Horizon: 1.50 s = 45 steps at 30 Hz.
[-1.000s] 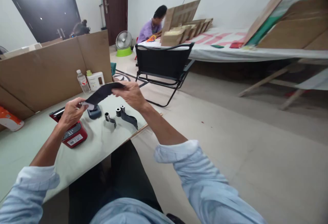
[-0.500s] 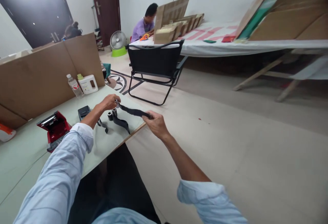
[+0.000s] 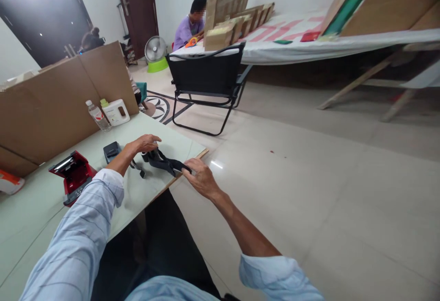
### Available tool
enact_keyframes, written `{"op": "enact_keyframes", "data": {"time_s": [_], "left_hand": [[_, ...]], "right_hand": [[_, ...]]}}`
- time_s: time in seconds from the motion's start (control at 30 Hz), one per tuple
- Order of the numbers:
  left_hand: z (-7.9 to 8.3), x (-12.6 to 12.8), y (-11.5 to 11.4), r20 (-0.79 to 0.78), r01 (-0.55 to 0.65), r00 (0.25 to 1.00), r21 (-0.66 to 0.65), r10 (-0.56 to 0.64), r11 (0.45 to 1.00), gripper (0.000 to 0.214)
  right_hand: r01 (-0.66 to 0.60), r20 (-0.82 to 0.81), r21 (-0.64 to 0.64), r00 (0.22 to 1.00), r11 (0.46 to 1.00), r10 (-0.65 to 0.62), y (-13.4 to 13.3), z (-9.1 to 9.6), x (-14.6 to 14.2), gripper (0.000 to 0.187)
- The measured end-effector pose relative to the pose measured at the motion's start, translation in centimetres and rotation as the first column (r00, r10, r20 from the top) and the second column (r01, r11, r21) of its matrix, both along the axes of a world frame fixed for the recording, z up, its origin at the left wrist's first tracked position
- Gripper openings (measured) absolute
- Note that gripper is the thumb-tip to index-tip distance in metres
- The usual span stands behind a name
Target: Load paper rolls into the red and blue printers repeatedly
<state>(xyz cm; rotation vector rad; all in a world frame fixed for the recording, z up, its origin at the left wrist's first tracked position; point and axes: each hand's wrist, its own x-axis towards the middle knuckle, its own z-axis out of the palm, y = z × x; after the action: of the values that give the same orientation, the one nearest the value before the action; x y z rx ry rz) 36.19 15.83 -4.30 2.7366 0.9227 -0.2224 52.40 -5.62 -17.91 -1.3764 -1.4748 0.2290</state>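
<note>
My left hand is closed at the top of a black ribbon roll, its index finger pointing out to the right. From there a dark ribbon runs toward the table's edge. My right hand pinches the ribbon's far end just past that edge. Another ribbon roll stands close beside, partly overlapped by the held one. Nearer my left forearm, a short loose ribbon piece lies on the table. A red printer-like device sits with its lid up, and a dark grey device lies behind my left wrist.
On the pale table stand a water bottle and a white jug before a cardboard panel. Beyond are a black folding chair, a fan and a person in purple at a table with boxes.
My left hand has lowered the ribbon roll toward the tabletop beside the other roll. My right hand has moved down and left, and the ribbon between the hands hangs lower.
</note>
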Motion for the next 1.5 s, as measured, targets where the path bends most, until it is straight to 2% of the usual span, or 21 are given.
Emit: {"op": "enact_keyframes", "data": {"time_s": [0.13,0.3,0.43,0.57,0.7,0.83,0.93,1.03,1.13,1.23,1.3,1.4,1.5], "left_hand": [[1.3,-2.3,-0.8,0.065,-0.062,0.996,0.004,0.061,0.998,0.054],[2.5,-5.0,-3.0,0.007,-0.132,0.991,0.067,0.132,0.989,0.055],[1.6,-5.4,-5.3,-0.039,-0.174,0.983,0.145,0.182,0.974,0.051],[0.6,-5.3,-6.5,0.011,-0.256,0.966,0.214,0.259,0.943,0.041],[1.0,-6.0,-7.0,0.054,-0.230,0.973,0.222,0.224,0.948,0.039],[2.7,-7.0,-7.9,0.097,-0.160,0.986,0.252,0.139,0.955,0.037],[4.6,-7.8,-9.2,0.112,-0.129,0.988,0.257,0.103,0.958,0.036],[6.8,-8.7,-10.7,0.105,-0.120,0.990,0.279,0.095,0.953,0.036],[8.7,-10.0,-12.0,0.110,-0.131,0.989,0.312,0.101,0.941,0.035],[10.1,-11.3,-13.2,0.116,-0.150,0.986,0.325,0.118,0.934,0.035],[10.9,-12.1,-14.0,0.114,-0.148,0.987,0.331,0.116,0.932,0.034],[11.6,-13.3,-15.1,0.134,-0.133,0.987,0.337,0.092,0.932,0.031],[11.9,-14.7,-16.0,0.194,-0.128,0.979,0.315,0.069,0.940,0.030]], "right_hand": [[0.020,0.026,0.028,0.999,0.999,-0.021,-0.2,-0.7,0.1,0.019],[0.018,0.052,0.061,0.998,0.998,-0.021,-0.8,-1.3,-0.1,0.020],[0.050,0.043,0.061,0.998,0.997,-0.052,-1.2,-1.5,-0.6,0.029],[0.101,-0.002,0.064,0.995,0.993,-0.101,-1.8,-1.6,-0.8,0.045],[0.125,-0.058,0.086,0.991,0.988,-0.121,-2.5,-0.7,-0.8,0.056],[0.122,-0.147,0.139,0.984,0.983,-0.102,-3.0,1.6,-2.1,0.050],[0.083,-0.194,0.144,0.979,0.986,-0.054,-3.4,3.9,-4.0,0.032],[0.032,-0.204,0.092,0.979,0.995,-0.013,-3.9,6.0,-6.0,0.017],[-0.109,-0.190,-0.029,0.977,0.994,0.101,-4.6,7.2,-7.8,0.019],[-0.268,-0.237,-0.169,0.945,0.948,0.225,-5.2,7.1,-9.8,0.023],[-0.301,-0.302,-0.198,0.924,0.933,0.234,-5.3,6.4,-11.3,0.024],[-0.356,-0.419,-0.145,0.868,0.923,0.268,-4.7,5.3,-13.8,0.048],[-0.425,-0.522,-0.036,0.780,0.904,0.346,-3.7,5.0,-16.1,0.057]]}}
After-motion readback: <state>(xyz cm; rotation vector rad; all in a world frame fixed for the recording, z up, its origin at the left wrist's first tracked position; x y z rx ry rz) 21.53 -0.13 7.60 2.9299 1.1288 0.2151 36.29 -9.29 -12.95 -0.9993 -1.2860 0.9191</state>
